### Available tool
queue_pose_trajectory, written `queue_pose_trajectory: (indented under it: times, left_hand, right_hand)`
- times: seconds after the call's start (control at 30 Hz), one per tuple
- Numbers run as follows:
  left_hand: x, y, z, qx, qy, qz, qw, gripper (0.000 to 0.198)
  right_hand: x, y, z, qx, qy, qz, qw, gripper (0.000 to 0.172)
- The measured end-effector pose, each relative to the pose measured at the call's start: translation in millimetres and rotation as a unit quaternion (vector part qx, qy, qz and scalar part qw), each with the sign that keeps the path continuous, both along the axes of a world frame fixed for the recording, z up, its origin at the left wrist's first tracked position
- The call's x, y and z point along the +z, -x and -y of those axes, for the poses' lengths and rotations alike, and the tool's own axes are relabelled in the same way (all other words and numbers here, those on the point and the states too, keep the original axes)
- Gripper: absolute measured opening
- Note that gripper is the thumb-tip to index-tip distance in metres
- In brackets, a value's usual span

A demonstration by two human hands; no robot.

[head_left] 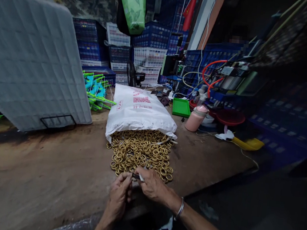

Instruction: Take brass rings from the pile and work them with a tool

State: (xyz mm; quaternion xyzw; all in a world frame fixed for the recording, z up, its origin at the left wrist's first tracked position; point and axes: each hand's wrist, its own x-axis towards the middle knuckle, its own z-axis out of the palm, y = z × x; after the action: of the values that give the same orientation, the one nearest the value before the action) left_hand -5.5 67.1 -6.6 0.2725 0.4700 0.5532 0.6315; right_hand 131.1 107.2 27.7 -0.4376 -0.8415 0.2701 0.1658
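Gold-coloured metal rings (136, 150) spill in a heap from the open mouth of a white sack (143, 110) with red print. At the near edge of the heap, my right hand (153, 185) is closed on a small dark tool (136, 176) with a whitish part, whose kind I cannot make out. Fingers of my left hand (119, 193) are pinched together at the tool's other end; whatever they hold is too small or hidden to name. Both hands are close together over the front of the wooden table (45, 177).
A grey padded panel (39, 55) stands on the left beside bright green and blue plastic pieces (97, 90). To the right are a green tray (181, 107), a pink bottle (196, 118) and a red dish (230, 117). Stacked crates (150, 58) line the back.
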Motion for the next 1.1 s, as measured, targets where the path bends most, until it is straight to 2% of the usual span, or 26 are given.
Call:
queue_pose_trajectory:
  times: [0.03, 0.07, 0.17, 0.23, 0.4, 0.53, 0.73, 0.9, 1.0, 1.1]
  left_hand:
    - [-1.6, -0.1, 0.5, 0.006, -0.004, -0.021, 1.000, 0.030]
    - [-2.7, -0.2, 0.9, 0.014, -0.007, -0.045, 0.999, 0.031]
    - [-2.7, -0.9, 2.3, 0.030, -0.012, -0.102, 0.994, 0.033]
    - [-0.9, -1.5, 3.7, 0.030, -0.012, -0.114, 0.993, 0.033]
    - [0.3, -1.5, 7.6, -0.012, -0.004, -0.078, 0.997, 0.030]
    - [-2.4, -0.7, 8.8, -0.051, 0.008, -0.040, 0.998, 0.031]
    - [3.7, -1.2, 12.3, -0.048, -0.011, -0.008, 0.999, 0.030]
    - [7.4, -1.2, 13.6, -0.046, -0.021, 0.014, 0.999, 0.028]
    - [3.7, -2.0, 11.7, -0.030, -0.025, 0.018, 0.999, 0.027]
    - [-1.0, -3.2, 9.4, -0.018, -0.018, 0.018, 1.000, 0.029]
  right_hand:
    - [-1.4, 2.3, 0.8, -0.009, 0.017, -0.026, 0.999, 0.009]
    - [-2.4, 4.7, 1.4, -0.021, 0.040, -0.053, 0.998, 0.011]
    - [-4.8, 10.7, 1.5, -0.055, 0.126, -0.119, 0.983, 0.029]
    - [-6.8, 13.0, 0.0, -0.069, 0.159, -0.144, 0.974, 0.031]
    - [-12.7, 14.5, -4.4, -0.104, 0.151, -0.156, 0.971, 0.023]
    - [-14.5, 14.7, -2.0, -0.095, 0.131, -0.162, 0.974, 0.020]
    - [-9.8, 14.9, -1.1, -0.079, 0.137, -0.185, 0.970, 0.024]
    - [-8.1, 11.5, 0.1, -0.105, 0.046, -0.099, 0.989, 0.018]
    - [-12.7, 9.2, 6.3, -0.065, -0.004, -0.010, 0.998, 0.013]
    - [-17.2, 8.6, 11.2, -0.035, -0.039, 0.075, 0.996, 0.017]
